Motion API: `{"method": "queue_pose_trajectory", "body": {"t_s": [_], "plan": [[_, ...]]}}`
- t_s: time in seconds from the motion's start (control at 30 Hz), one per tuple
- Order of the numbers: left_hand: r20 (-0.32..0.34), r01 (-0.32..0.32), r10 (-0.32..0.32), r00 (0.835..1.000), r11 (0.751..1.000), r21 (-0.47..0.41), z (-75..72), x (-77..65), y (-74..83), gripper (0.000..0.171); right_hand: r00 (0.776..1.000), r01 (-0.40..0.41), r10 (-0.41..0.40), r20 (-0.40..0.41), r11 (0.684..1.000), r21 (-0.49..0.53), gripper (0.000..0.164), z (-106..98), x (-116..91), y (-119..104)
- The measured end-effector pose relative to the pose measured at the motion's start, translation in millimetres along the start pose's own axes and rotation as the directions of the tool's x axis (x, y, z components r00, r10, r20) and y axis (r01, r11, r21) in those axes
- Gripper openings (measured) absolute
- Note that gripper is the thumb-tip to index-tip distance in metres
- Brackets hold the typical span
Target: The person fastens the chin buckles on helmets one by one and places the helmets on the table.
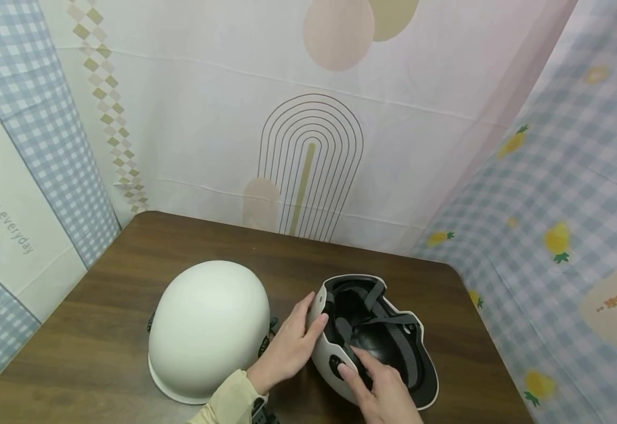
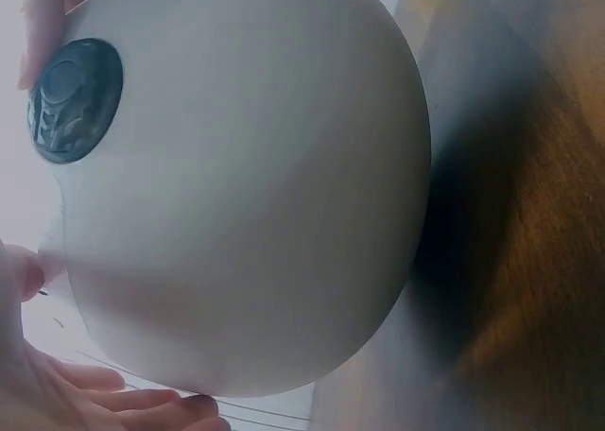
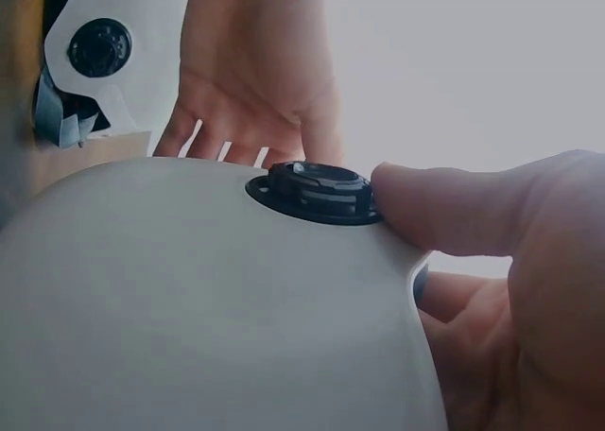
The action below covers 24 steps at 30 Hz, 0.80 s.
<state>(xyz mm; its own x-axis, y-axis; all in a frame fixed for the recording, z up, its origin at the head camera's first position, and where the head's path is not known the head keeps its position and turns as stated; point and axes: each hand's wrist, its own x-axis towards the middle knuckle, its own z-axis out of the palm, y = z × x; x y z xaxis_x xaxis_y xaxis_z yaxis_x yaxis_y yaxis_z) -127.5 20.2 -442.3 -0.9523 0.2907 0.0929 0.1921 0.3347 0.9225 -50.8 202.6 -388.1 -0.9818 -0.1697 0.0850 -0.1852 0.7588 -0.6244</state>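
Observation:
A white helmet [image 1: 377, 338] lies upside down, its black lining and grey straps facing up. At its left rim, my left hand [image 1: 287, 348] holds the shell, thumb near the edge and fingers along the outside. My right hand [image 1: 385, 393] pinches the near rim, with the thumb outside by a round black knob [image 3: 317, 193] and the fingers inside. In the left wrist view, the smooth white shell [image 2: 255, 185] fills the middle, and the same knob [image 2: 76, 100] sits at upper left.
A second white helmet [image 1: 210, 327] stands dome up to the left, close beside my left forearm. Both are on a brown wooden table [image 1: 297, 253]. Patterned cloth [image 1: 191, 118] hangs behind the table and along both sides.

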Motion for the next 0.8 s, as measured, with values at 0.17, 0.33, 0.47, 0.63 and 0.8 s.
{"method": "queue_pose_trajectory", "body": {"t_s": [0.17,0.33,0.47,0.63,0.8], "plan": [[0.000,-0.015,0.015,1.000,1.000,-0.004,0.7,0.2,-0.1,0.075,0.999,-0.030,0.031,-0.035,0.999,0.035,0.032,-1,-1,-2],[0.039,-0.039,0.040,0.998,0.999,-0.024,0.1,0.3,-0.1,0.076,0.996,-0.042,0.048,-0.081,0.996,0.073,0.027,-2,-1,-4],[0.063,-0.076,0.078,0.995,0.997,-0.035,-0.4,0.4,0.1,0.075,0.991,-0.109,0.117,-0.068,0.988,0.112,0.030,-7,1,-8],[0.080,-0.071,0.075,0.994,0.996,-0.045,-0.8,-0.2,-0.6,0.074,0.988,-0.117,0.127,-0.085,0.986,0.118,0.031,-11,3,-8],[0.112,-0.050,0.055,0.992,0.998,-0.046,-0.5,0.6,-2.8,0.075,0.982,-0.120,0.138,-0.127,0.983,0.139,0.028,-15,2,-9]]}}
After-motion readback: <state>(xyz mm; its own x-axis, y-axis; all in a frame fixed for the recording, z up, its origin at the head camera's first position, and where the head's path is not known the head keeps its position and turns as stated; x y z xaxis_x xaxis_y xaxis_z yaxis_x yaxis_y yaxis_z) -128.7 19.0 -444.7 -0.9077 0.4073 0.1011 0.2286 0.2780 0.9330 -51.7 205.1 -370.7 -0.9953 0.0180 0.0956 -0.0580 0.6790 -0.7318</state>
